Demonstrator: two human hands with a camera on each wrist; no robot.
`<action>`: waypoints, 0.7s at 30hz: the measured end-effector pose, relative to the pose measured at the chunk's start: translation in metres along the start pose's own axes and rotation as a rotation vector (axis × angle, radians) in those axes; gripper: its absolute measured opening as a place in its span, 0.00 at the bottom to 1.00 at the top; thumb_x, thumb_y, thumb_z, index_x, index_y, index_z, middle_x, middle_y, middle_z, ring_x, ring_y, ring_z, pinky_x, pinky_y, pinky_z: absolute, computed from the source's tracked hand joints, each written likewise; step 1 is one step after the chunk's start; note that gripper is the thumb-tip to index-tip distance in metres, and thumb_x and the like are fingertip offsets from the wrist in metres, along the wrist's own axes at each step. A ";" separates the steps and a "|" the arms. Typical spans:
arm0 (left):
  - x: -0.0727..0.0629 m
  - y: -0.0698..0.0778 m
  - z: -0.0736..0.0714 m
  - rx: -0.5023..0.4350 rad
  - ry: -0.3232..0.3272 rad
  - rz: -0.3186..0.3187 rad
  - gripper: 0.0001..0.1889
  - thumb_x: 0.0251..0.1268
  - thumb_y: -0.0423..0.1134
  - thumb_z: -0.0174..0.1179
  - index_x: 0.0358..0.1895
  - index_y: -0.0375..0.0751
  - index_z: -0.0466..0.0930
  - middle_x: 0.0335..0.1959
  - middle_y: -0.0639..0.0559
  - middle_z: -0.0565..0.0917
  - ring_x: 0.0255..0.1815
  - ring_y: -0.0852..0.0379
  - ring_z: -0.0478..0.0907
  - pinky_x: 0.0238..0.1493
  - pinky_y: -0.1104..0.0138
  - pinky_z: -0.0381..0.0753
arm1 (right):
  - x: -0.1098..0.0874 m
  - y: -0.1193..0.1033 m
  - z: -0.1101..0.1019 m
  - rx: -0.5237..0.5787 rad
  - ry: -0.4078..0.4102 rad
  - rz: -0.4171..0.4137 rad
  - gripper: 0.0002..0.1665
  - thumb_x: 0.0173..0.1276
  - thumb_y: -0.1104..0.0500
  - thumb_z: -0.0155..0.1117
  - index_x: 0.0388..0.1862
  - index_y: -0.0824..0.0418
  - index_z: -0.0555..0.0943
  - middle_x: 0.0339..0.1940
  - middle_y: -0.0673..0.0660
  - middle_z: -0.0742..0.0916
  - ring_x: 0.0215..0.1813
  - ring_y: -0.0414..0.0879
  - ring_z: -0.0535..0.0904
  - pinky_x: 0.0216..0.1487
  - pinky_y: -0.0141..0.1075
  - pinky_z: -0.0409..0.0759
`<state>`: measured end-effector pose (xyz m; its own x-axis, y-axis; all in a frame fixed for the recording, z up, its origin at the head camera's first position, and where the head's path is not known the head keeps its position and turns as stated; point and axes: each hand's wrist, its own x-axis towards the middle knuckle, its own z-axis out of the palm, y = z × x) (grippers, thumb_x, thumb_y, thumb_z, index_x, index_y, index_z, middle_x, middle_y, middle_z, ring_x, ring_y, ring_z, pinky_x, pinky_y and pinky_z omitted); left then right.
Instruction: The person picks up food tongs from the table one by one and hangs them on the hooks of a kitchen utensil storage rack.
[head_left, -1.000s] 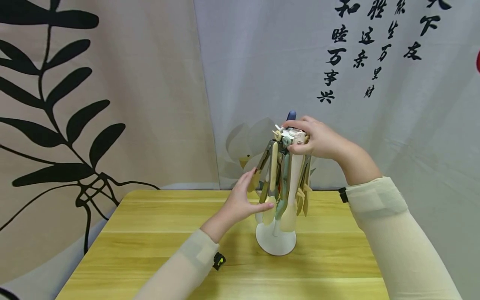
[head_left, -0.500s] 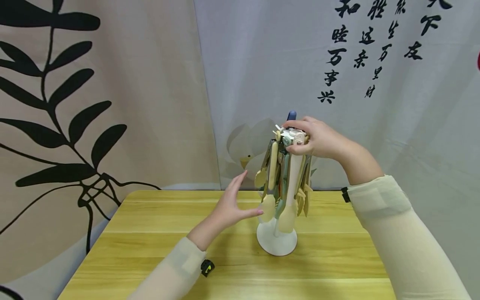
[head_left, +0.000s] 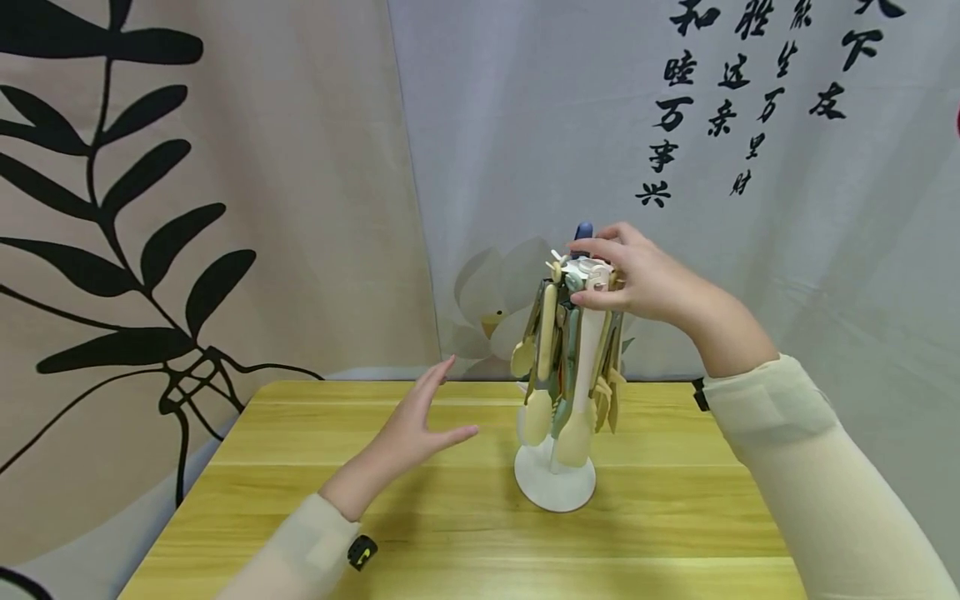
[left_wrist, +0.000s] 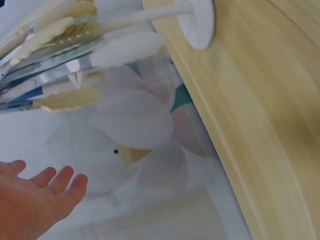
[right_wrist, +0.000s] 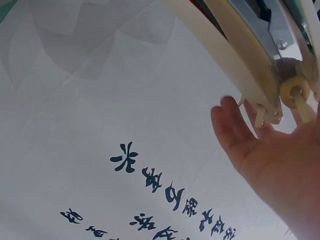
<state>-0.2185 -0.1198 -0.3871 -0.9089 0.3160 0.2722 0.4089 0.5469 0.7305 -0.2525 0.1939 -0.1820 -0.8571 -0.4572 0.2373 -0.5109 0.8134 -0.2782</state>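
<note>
A white utensil stand (head_left: 534, 483) with a round base stands on the wooden table, hung all round with spoons, spatulas and other kitchen tools. Two pale spoon-like heads, a cream one (head_left: 574, 437) and a yellowish one (head_left: 537, 417), hang lowest in front. My right hand (head_left: 645, 275) grips the stand's top, thumb in front and fingers over the hub; the right wrist view shows it beside hooked handle ends (right_wrist: 295, 92). To the left of the stand, my left hand (head_left: 401, 437) is held in the air, fingers extended, touching nothing. The left wrist view shows its fingers apart from the tools.
The wooden table (head_left: 300, 483) ends at a back edge just behind the stand. Behind it hangs a pale cloth (head_left: 510, 125) with black writing and a printed plant. A blue rounded piece (head_left: 583, 230) sticks up at the stand's top.
My left hand has drawn away from the hanging tools, to the left and down. The tools on that side have swung back to hang straighter. My right hand stays on the top, its fingers slightly shifted.
</note>
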 end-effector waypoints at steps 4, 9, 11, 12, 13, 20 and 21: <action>-0.007 -0.008 -0.013 0.032 -0.004 -0.001 0.47 0.52 0.68 0.59 0.74 0.67 0.44 0.75 0.57 0.52 0.72 0.48 0.57 0.65 0.43 0.62 | -0.005 0.001 -0.002 0.054 0.057 -0.005 0.48 0.58 0.42 0.68 0.74 0.44 0.57 0.70 0.63 0.60 0.54 0.55 0.70 0.54 0.54 0.71; -0.015 -0.018 -0.031 0.078 -0.001 -0.023 0.44 0.58 0.65 0.56 0.74 0.65 0.43 0.75 0.54 0.53 0.72 0.45 0.57 0.65 0.40 0.61 | -0.016 0.008 -0.005 0.120 0.176 -0.022 0.45 0.63 0.45 0.64 0.75 0.43 0.54 0.73 0.62 0.57 0.72 0.63 0.53 0.64 0.68 0.55; -0.017 -0.022 -0.038 0.109 0.002 -0.033 0.43 0.59 0.65 0.55 0.75 0.64 0.43 0.75 0.52 0.53 0.73 0.44 0.56 0.65 0.40 0.60 | -0.021 0.013 -0.005 0.127 0.226 -0.028 0.43 0.65 0.47 0.62 0.75 0.43 0.54 0.73 0.61 0.57 0.73 0.63 0.50 0.65 0.69 0.52; -0.018 -0.024 -0.042 0.124 0.000 -0.036 0.43 0.60 0.65 0.54 0.75 0.63 0.43 0.75 0.52 0.52 0.73 0.43 0.55 0.66 0.40 0.60 | -0.023 0.016 -0.004 0.130 0.252 -0.029 0.42 0.66 0.47 0.62 0.75 0.44 0.55 0.73 0.61 0.56 0.73 0.63 0.50 0.65 0.69 0.51; -0.018 -0.025 -0.046 0.141 -0.001 -0.042 0.43 0.60 0.66 0.53 0.75 0.62 0.42 0.75 0.51 0.52 0.73 0.43 0.54 0.66 0.40 0.59 | -0.026 0.020 -0.004 0.133 0.277 -0.028 0.41 0.66 0.48 0.61 0.75 0.45 0.55 0.73 0.61 0.57 0.73 0.63 0.50 0.66 0.68 0.51; -0.017 -0.033 -0.070 0.255 0.014 -0.069 0.43 0.64 0.64 0.50 0.76 0.51 0.42 0.75 0.43 0.51 0.74 0.38 0.51 0.67 0.40 0.57 | -0.046 0.054 0.012 0.205 0.381 -0.038 0.37 0.69 0.55 0.58 0.74 0.53 0.57 0.70 0.64 0.61 0.69 0.62 0.57 0.64 0.63 0.57; -0.016 -0.035 -0.073 0.270 0.018 -0.069 0.43 0.64 0.64 0.50 0.76 0.50 0.43 0.75 0.42 0.51 0.74 0.38 0.51 0.67 0.40 0.57 | -0.050 0.060 0.015 0.219 0.385 -0.043 0.36 0.69 0.56 0.57 0.74 0.54 0.57 0.70 0.64 0.62 0.68 0.63 0.58 0.64 0.62 0.58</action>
<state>-0.2239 -0.2007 -0.3710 -0.9357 0.2584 0.2401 0.3507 0.7545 0.5547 -0.2417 0.2605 -0.2246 -0.7690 -0.2883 0.5706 -0.5831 0.6822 -0.4411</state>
